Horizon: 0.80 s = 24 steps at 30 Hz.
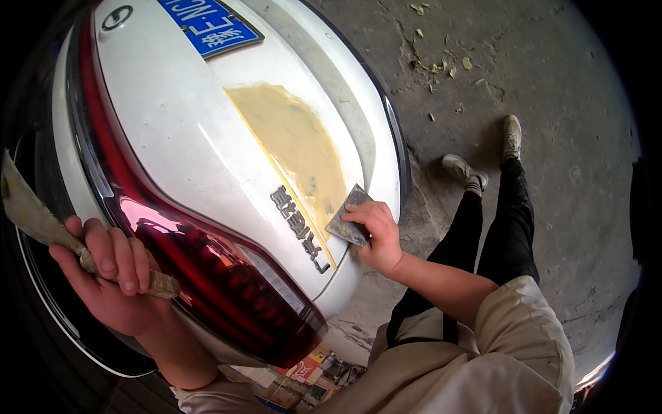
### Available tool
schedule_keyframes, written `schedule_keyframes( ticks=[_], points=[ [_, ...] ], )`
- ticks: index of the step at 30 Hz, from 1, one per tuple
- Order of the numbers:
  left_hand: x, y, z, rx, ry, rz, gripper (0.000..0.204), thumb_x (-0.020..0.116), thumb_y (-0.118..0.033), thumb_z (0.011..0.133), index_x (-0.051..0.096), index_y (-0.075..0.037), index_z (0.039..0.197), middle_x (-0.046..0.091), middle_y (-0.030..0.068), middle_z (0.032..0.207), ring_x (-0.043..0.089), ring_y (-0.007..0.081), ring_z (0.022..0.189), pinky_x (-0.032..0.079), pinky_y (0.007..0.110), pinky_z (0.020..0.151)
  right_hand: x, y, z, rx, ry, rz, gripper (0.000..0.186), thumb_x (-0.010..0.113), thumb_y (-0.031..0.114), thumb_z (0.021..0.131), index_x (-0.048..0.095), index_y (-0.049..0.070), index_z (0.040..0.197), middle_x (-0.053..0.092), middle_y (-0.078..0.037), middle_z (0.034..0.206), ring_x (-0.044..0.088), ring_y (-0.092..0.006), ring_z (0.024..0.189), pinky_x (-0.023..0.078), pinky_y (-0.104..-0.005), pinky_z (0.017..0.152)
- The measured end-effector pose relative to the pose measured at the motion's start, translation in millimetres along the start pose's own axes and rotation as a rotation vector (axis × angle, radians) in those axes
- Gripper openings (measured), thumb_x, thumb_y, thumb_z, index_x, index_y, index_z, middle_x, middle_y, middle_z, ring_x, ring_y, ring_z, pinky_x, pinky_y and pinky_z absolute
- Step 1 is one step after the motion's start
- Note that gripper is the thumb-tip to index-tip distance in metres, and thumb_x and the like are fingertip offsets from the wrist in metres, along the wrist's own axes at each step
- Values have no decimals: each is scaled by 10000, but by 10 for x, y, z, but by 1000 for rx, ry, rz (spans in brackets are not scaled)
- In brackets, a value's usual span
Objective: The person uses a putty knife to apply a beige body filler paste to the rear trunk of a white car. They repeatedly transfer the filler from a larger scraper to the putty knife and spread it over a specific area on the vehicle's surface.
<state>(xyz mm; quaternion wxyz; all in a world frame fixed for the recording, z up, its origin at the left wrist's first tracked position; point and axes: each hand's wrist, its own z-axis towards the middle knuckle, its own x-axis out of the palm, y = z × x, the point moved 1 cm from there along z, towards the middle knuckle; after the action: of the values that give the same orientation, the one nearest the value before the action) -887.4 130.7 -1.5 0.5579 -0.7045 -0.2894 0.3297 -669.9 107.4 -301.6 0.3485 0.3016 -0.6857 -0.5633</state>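
A white car's rear panel (158, 103) fills the left and middle of the view. On it lies a broad patch of tan body filler (289, 131), bordered along its left side by a thin yellow line. My right hand (376, 238) grips a flat dark grey spreader (349, 215), whose edge meets the near end of the filler. At the left, my left hand (114, 265) is closed around the wooden handle of a putty knife (31, 210), raised over the car. The putty knife's broad blade points up and away, smeared with filler.
Beside the filler are raised dark letters (300, 228). A red tail light (207, 276) curves along the near left. Farther off is a blue licence plate (214, 27). Dried flakes (441, 67) litter the concrete floor; cartons (310, 372) stand below the car's corner.
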Motion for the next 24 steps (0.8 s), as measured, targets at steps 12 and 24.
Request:
schedule_keyframes(
  ticks=[12, 24],
  points=[
    [189, -11, -144, -354, 96, 238, 544, 304, -432, 1040, 601, 21, 992, 573, 59, 651, 463, 103, 411, 373, 238, 369, -901, 503, 863, 21, -176, 491, 258, 543, 24, 959, 544, -33, 1210, 637, -24, 1024, 553, -73, 896, 446, -227, 792],
    [325, -105, -68, -737, 556, 492, 319, 475, -162, 1010, 598, 33, 788, 603, 37, 649, 546, 70, 507, 432, 226, 486, -1113, 1772, 1271, -620, 59, 258, 438, 580, -107, 743, 621, -33, 1173, 683, -245, 1026, 712, -317, 760, 587, -318, 659]
  ],
)
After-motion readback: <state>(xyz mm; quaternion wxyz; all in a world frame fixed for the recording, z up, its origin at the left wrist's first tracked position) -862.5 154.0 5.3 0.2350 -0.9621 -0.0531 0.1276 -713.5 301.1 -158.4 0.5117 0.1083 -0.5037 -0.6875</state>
